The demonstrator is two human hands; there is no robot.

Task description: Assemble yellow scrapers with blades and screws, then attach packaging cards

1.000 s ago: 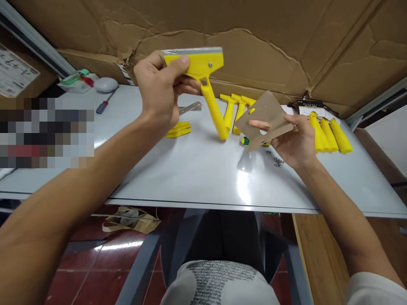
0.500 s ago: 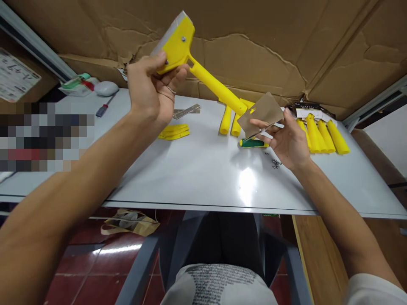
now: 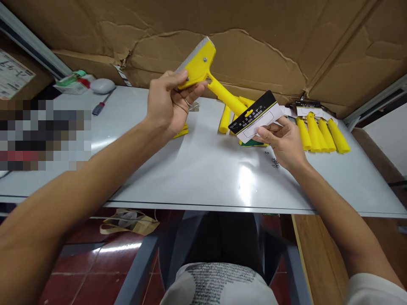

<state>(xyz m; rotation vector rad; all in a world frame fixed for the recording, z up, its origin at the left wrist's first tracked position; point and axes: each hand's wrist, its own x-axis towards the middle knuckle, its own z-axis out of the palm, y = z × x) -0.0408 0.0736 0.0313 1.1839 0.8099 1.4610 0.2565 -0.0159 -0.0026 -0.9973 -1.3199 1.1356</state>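
My left hand is closed on the head of a yellow scraper, which has a metal blade edge and a screw in its face. The scraper's long handle slants down to the right, and its end is hidden behind a card. That black and white printed header card, with a small hanging slot, is pinched in my right hand. Below the card, a green and yellow tool handle shows in part. Several small screws lie loose on the table near my right wrist.
Several yellow scrapers with a card on top lie at the right of the white table. More yellow handles are behind the card. At the left are a screwdriver, a grey rounded object and a small box. Cardboard stands behind.
My left hand has brought the scraper down and to the right. My right hand has turned the card over, from its plain brownish side to the printed side, closer in front of the handle end.
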